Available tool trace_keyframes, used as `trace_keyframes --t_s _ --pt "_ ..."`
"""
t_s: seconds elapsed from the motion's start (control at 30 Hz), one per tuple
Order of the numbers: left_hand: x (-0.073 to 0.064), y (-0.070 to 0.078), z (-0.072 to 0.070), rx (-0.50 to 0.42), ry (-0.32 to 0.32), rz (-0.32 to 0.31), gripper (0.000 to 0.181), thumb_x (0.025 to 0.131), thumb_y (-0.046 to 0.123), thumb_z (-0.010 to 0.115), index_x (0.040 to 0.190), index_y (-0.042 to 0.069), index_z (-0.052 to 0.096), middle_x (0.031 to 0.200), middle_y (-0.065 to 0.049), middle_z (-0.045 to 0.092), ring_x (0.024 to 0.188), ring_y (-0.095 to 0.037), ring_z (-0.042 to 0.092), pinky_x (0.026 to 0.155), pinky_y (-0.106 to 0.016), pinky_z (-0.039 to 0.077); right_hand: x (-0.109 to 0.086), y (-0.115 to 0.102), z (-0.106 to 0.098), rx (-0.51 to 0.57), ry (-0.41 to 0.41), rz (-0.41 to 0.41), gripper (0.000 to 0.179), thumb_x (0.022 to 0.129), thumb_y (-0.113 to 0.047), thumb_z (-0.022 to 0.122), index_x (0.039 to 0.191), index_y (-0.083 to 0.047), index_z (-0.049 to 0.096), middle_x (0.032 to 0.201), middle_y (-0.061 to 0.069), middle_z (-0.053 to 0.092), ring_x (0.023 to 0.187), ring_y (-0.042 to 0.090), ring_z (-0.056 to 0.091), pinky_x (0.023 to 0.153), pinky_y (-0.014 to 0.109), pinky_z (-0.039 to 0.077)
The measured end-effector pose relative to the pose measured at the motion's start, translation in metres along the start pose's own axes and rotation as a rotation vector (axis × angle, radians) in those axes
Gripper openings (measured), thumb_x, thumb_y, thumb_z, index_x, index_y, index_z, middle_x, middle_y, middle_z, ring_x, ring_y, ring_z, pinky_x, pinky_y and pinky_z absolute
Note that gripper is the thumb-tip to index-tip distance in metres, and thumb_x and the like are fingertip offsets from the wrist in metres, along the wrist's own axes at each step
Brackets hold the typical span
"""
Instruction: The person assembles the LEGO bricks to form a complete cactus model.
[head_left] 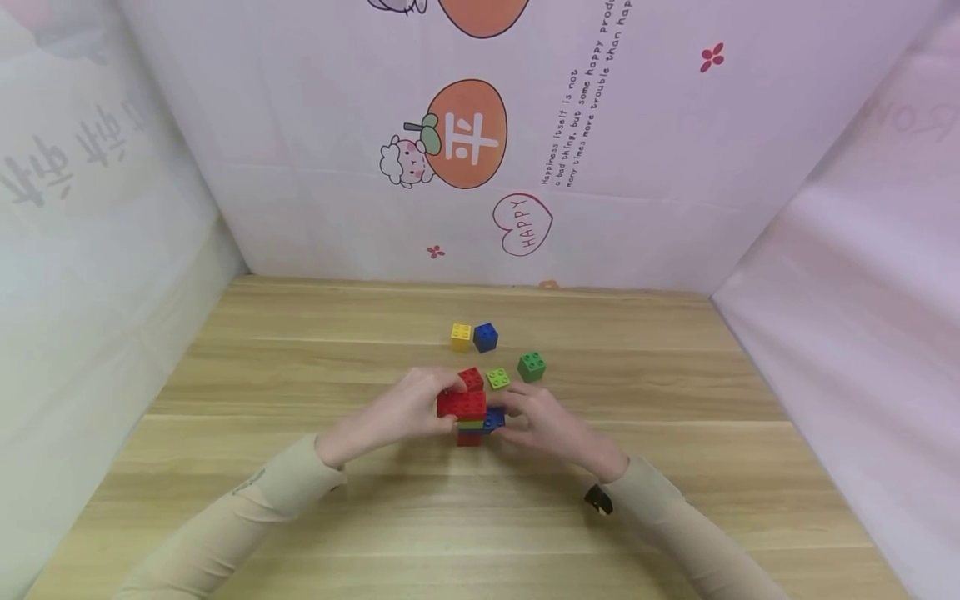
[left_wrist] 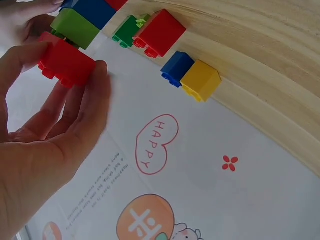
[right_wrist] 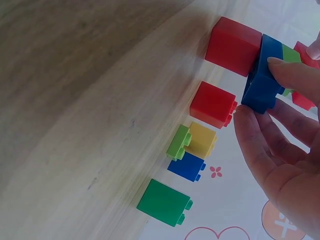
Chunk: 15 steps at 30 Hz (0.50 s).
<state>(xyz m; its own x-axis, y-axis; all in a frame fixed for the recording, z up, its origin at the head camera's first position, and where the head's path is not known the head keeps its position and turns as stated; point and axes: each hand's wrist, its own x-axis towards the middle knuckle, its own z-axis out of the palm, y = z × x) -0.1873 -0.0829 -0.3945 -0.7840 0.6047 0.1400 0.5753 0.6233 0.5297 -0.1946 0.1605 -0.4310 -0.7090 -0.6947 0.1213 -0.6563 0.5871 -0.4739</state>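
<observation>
"What's on your left?"
"My left hand (head_left: 411, 410) pinches the red top brick (head_left: 467, 406). Beneath it, between my hands, come the lime brick (left_wrist: 75, 28), the blue brick (right_wrist: 262, 90) and the bottom red brick (right_wrist: 234, 46)."
"Beyond your grip?"
"Loose bricks, left to right: yellow (head_left: 461, 337), small red (head_left: 471, 378), short blue (head_left: 486, 337), small lime (head_left: 498, 379), green (head_left: 532, 367)."
"Your right?"
"My right hand (head_left: 553, 427) grips the blue brick's jutting end. I'd judge I'm joining the stack (head_left: 469, 423); next calls for steadying blue, pressing red straight down."
</observation>
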Motion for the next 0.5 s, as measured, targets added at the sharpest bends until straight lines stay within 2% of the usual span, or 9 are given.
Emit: trace_keyframes --t_s 0.1,0.2,0.33,0.5 --pt "-0.0004 -0.0002 -0.0023 0.033 0.005 0.018 0.034 0.077 0.010 0.080 0.109 0.003 0.071 0.106 -0.009 0.073 0.087 -0.012 0.063 0.073 -0.018 0.056 0.0002 0.0002 0.0002 -0.010 0.000 -0.001 0.041 0.086 -0.014 0.077 0.124 -0.006 0.066 0.121 0.010 0.069 0.106 0.020 0.070 0.087 0.025 0.060" --pt "-0.0004 -0.0009 -0.0036 0.040 0.005 0.021 0.033 0.077 0.011 0.080 0.109 0.003 0.072 0.103 -0.008 0.073 0.085 -0.010 0.061 0.070 -0.015 0.052 0.0005 0.0000 0.0005 -0.016 0.001 -0.007 0.040 0.085 -0.014 0.077 0.124 -0.006 0.066 0.121 0.010 0.069 0.105 0.020 0.070 0.086 0.024 0.060" --pt "0.0012 -0.0016 -0.0049 0.013 -0.009 0.007 0.031 0.077 0.009 0.080 0.107 0.003 0.073 0.101 -0.007 0.074 0.079 -0.007 0.057 0.065 -0.012 0.047 0.0003 -0.0003 0.0002 -0.018 0.008 -0.022 0.040 0.085 -0.013 0.077 0.123 -0.006 0.066 0.120 0.010 0.069 0.103 0.020 0.071 0.085 0.022 0.060" --pt "0.0022 -0.0019 -0.0074 0.001 -0.017 -0.006 0.032 0.077 0.011 0.081 0.108 0.004 0.074 0.104 -0.008 0.075 0.079 -0.007 0.059 0.066 -0.013 0.048 0.0002 0.0007 0.0003 -0.016 0.015 -0.034 0.040 0.085 -0.012 0.077 0.123 -0.005 0.066 0.120 0.011 0.069 0.103 0.021 0.071 0.085 0.022 0.060"
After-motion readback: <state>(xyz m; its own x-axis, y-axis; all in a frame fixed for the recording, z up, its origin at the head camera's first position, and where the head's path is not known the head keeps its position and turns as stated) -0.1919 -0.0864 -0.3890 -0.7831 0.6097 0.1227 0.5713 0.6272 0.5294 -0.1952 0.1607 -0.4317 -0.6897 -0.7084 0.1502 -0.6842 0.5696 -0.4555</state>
